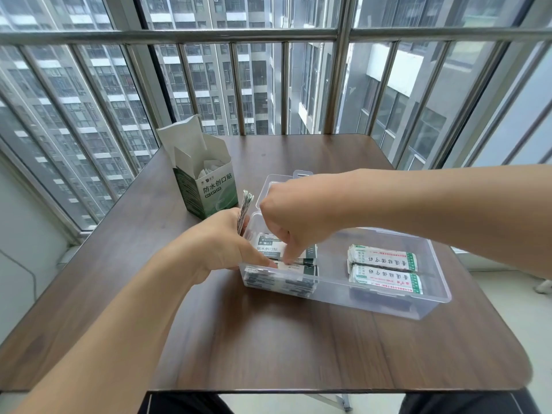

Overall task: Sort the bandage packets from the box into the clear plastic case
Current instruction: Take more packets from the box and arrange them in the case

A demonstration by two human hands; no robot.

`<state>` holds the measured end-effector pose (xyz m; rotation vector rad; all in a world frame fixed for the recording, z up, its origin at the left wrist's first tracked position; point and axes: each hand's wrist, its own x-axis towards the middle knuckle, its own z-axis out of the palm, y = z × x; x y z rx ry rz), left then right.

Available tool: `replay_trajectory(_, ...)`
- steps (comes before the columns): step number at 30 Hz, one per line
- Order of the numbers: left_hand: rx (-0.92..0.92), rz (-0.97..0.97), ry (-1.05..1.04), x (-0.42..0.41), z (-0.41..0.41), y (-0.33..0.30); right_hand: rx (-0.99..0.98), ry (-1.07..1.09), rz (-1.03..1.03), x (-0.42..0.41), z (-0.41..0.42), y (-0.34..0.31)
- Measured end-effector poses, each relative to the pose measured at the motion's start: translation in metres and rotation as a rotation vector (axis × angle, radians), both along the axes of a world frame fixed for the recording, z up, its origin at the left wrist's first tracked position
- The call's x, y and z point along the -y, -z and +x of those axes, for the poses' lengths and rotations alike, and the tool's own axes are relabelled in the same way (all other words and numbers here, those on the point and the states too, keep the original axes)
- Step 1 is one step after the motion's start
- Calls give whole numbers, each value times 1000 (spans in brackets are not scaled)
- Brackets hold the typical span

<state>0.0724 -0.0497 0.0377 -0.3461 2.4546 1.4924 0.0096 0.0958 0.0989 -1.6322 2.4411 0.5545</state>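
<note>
Nearest me, the wooden table [268, 339] is carrying everything. On it, the clear plastic case [430, 306] is sitting lid-open, already part filled: dark green-and-white packets [280, 282] are lying stacked at its left end, two bundles of white packets with green ends [383, 268] are lying side by side towards its right end, and bare floor is showing between the two groups. The person's left hand [221, 246] is hovering at the case's left wall, fingers curled round a thin fan of bandage packets [245, 209] that are standing on edge above the rim, with its thumb reaching over the wall onto the stack. The right hand [286, 216] is coming in from the right over the case, fingers pointing down and pressing or pinching at the top packet of the left stack; can't tell if it's actually gripping one or just squaring the pile. Behind the hands, the hinged lid [268, 182] is lying open flat. Farther back and left, the green bandage box [213, 189] is standing with its flap up and white packets still showing inside. My read: roughly midway, with the handful in the left hand plus the box's remainder left to go in. Beyond that, window bars [298, 34] and tower blocks.
</note>
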Motion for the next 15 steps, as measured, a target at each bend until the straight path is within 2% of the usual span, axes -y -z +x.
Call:
replay_trajectory(6,-6,-25,10,1,-2,1,0,-6,-91,7,2,2)
replay_trajectory(15,-14,-23,17,0,1,-1,116,-10,12,15,-3,-4)
